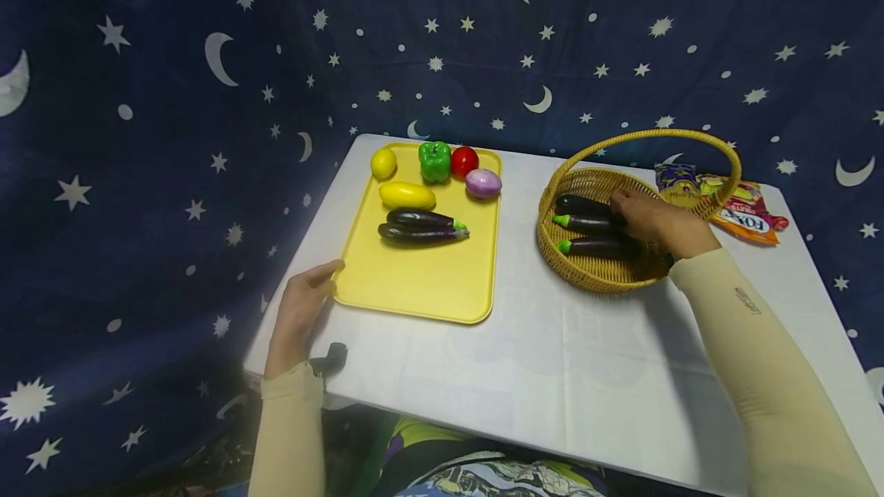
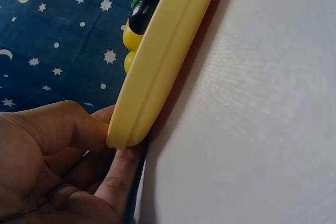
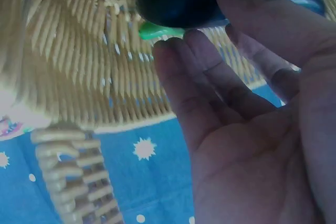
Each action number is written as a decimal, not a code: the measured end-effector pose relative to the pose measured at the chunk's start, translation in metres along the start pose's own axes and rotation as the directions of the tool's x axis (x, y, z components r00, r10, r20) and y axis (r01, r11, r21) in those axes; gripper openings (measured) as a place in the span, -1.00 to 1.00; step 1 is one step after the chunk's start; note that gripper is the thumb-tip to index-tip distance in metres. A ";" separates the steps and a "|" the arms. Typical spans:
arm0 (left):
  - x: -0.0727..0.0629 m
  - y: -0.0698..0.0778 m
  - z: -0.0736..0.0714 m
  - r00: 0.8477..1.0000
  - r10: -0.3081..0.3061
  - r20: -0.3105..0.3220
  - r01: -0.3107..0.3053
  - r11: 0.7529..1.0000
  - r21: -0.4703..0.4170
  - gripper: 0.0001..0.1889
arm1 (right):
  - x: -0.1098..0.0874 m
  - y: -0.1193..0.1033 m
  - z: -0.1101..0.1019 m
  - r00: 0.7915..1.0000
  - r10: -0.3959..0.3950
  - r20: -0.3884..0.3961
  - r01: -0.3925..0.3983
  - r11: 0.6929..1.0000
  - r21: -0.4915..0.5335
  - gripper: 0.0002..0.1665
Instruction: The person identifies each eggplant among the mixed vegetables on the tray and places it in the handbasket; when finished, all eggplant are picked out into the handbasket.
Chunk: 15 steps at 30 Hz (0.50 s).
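Note:
My left hand [image 1: 300, 309] pinches the near left corner of a yellow tray [image 1: 414, 286], thumb above and fingers beneath its rim [image 2: 142, 93]. Two dark eggplants [image 1: 421, 235] lie side by side on the tray. Reaching into a wicker basket [image 1: 587, 276], my right hand [image 1: 649, 217] is among dark eggplants [image 1: 597, 246] with green stems. In the right wrist view, its thumb and index finger pinch one eggplant [image 3: 184, 1], while the other fingers extend below it. The hand hides part of the basket's contents in the head view.
Farther back on the tray are a lemon [image 1: 383, 163], a long yellow fruit [image 1: 407, 195], a green pepper [image 1: 435, 162], a red round item [image 1: 464, 162] and a purple onion-like item [image 1: 483, 183]. Snack packets [image 1: 749, 213] lie beyond the basket, whose tall handle [image 1: 649, 134] arches above it.

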<state>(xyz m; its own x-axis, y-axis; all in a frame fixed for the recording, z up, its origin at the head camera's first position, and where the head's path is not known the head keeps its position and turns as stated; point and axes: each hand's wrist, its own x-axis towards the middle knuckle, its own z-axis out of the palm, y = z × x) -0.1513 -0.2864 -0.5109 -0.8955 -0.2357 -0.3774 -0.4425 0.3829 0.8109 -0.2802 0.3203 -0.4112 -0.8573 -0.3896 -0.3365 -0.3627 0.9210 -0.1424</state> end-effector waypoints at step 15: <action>0.001 -0.002 0.001 1.000 -0.006 0.018 0.008 0.995 -0.096 -0.48 | -0.061 -0.082 -0.024 0.801 -0.174 -0.573 0.278 0.955 0.099 -0.73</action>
<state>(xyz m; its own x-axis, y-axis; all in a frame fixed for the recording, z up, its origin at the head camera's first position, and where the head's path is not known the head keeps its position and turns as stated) -0.1512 -0.2864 -0.5133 -0.8934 -0.2223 -0.3904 -0.4432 0.2933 0.8471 -0.2065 0.2685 -0.3566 -0.8331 -0.4719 0.2886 -0.5486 0.7717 -0.3218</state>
